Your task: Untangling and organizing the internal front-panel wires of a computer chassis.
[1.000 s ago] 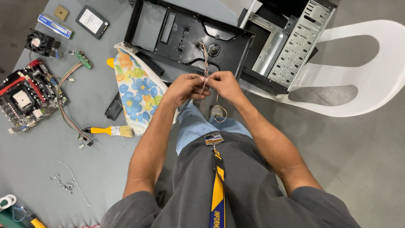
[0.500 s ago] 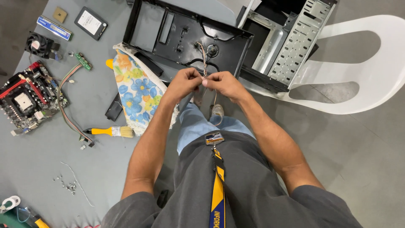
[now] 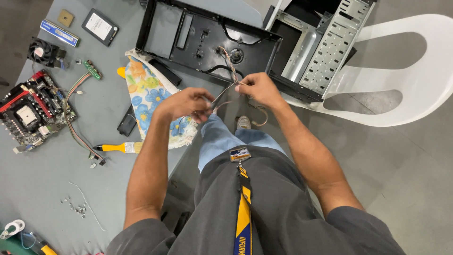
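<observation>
My left hand (image 3: 186, 103) and my right hand (image 3: 257, 89) each pinch a bundle of thin coloured wires (image 3: 230, 60) that runs up to the black front panel of a computer case (image 3: 207, 38). The stretch of wire between the two hands is pulled apart a little over the table's edge. The panel lies flat on the grey table (image 3: 42, 174), its inner side up. A floral cloth (image 3: 151, 97) lies just left of my left hand.
A metal computer chassis (image 3: 321, 42) rests on a white plastic chair (image 3: 406, 71) at right. On the table lie a motherboard (image 3: 30, 111), a cooling fan (image 3: 43, 52), a drive (image 3: 100, 26), a memory stick (image 3: 58, 33), a yellow-handled brush (image 3: 118, 148) and several loose screws (image 3: 75, 207).
My hands were together on the wires; now they have drawn apart, the left moving left and down, stretching the wire between them.
</observation>
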